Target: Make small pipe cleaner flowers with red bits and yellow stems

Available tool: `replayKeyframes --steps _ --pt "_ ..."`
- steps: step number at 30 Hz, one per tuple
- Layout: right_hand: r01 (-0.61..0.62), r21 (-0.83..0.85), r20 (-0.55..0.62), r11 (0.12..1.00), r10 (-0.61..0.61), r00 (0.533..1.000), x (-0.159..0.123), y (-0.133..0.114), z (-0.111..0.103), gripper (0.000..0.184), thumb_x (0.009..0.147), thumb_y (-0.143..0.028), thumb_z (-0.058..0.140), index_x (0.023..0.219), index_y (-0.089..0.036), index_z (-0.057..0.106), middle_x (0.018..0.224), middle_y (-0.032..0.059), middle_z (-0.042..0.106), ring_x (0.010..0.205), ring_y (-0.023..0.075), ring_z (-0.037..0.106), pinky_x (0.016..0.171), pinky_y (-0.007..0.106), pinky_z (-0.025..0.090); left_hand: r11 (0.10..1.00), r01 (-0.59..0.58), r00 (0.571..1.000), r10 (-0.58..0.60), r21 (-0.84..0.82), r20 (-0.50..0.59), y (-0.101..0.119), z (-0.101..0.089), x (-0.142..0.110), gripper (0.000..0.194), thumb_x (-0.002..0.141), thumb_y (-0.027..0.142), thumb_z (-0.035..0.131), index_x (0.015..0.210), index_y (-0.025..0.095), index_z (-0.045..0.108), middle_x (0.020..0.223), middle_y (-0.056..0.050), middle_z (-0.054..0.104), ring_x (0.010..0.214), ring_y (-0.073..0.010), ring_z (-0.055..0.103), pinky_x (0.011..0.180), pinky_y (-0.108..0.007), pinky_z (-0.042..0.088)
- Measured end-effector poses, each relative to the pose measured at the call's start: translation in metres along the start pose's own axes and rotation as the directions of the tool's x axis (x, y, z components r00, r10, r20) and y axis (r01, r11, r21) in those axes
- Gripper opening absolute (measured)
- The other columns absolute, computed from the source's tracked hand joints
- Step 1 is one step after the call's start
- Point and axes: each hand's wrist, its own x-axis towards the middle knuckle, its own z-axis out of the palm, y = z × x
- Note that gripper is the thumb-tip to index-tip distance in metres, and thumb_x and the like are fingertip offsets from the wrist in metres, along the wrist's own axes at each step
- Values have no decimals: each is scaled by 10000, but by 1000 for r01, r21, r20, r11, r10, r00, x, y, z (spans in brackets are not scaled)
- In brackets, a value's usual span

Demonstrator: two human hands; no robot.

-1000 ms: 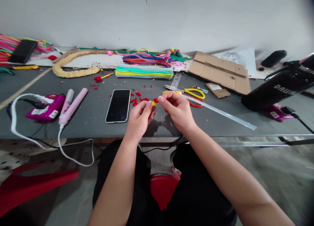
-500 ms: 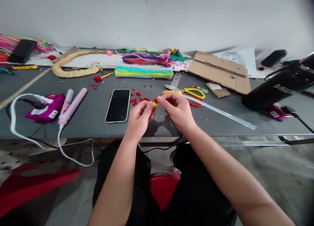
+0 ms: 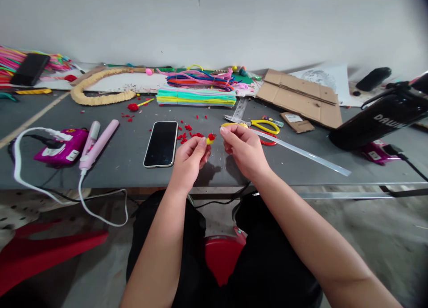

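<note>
Between the thumb and fingers of my left hand [image 3: 192,156] is a small yellow-and-red fuzzy pipe cleaner piece [image 3: 210,139], its red end pointing up and to the right. A short gap to the right, my right hand [image 3: 245,147] is pinched closed, thumb against forefinger. Whether anything tiny sits in that pinch is hidden. Loose red fuzzy bits [image 3: 189,129] are scattered on the table behind my left hand. A finished-looking red piece on a yellow stem [image 3: 133,107] lies farther back on the left.
A phone [image 3: 161,144] lies left of my hands. Yellow-handled pliers [image 3: 265,126], red-handled scissors [image 3: 268,143] and a clear strip [image 3: 307,154] lie right. Pipe cleaner bundles [image 3: 196,97] are behind. A pink hair straightener [image 3: 100,143], purple power socket [image 3: 65,147] and black bottle [image 3: 377,118] flank the space.
My right hand has moved off to the right, away from the red tip it was touching. My left hand keeps the yellow-and-red piece and has shifted slightly left.
</note>
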Motion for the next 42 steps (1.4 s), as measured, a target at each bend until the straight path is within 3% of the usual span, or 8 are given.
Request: replayKeyframes --steps 6,11,26,30,33,38,40,42 --pt "36 -34 135 999 -31 990 -5 -7 1 375 781 -459 790 1050 -210 710 929 20 694 762 112 600 623 233 469 1000 -11 999 12 -18 31 0 -3 0 330 911 442 645 728 173 591 569 27 463 457 -59 323 437 -232 196" --pt "88 -25 258 996 -79 963 -7 -9 0 293 808 -413 774 1019 -215 730 988 36 726 875 153 667 797 304 557 999 -18 997 21 -35 72 1 -6 -1 325 904 419 654 712 165 590 557 27 444 463 -61 323 448 -237 192" --pt "121 -72 273 990 -98 957 -11 -12 2 307 802 -461 769 981 -215 728 990 42 720 866 162 659 794 319 567 1000 -16 997 17 -17 78 7 -10 -2 329 876 423 669 678 171 594 525 26 426 456 -72 317 453 -247 197" --pt "87 -75 267 993 -64 961 -9 -12 1 385 837 -514 721 1104 -237 719 1043 43 715 918 161 653 804 299 547 1000 -6 1000 7 -29 6 7 -14 0 323 873 418 671 682 169 597 543 21 442 449 -64 312 435 -238 185" --pt "72 -76 234 994 -53 971 -6 -9 1 371 900 -552 627 1075 -236 710 1000 40 707 868 150 639 761 290 532 997 -1 996 -6 -80 -88 8 -19 2 302 881 404 652 697 172 596 536 29 426 432 -59 299 417 -225 175" --pt "150 -302 175 942 -100 980 -1 5 4 415 939 -589 543 772 -212 597 642 -21 537 609 119 501 590 270 416 987 -10 980 -22 -159 -196 10 -26 4 239 855 366 643 722 175 588 547 45 408 408 -50 266 393 -207 198" --pt "206 -455 198 866 -126 972 2 11 7 484 971 -583 485 667 -209 530 570 -31 451 561 114 429 567 278 356 982 3 979 -41 -189 -198 11 -27 4 226 848 363 637 734 175 584 552 50 404 403 -48 255 390 -204 202" --pt "261 -625 230 736 -146 962 6 16 11 489 999 -523 468 635 -201 523 588 -14 477 583 124 437 593 289 344 975 20 981 -61 -221 -184 11 -27 5 218 840 361 636 739 176 580 555 52 401 402 -46 253 393 -203 210"
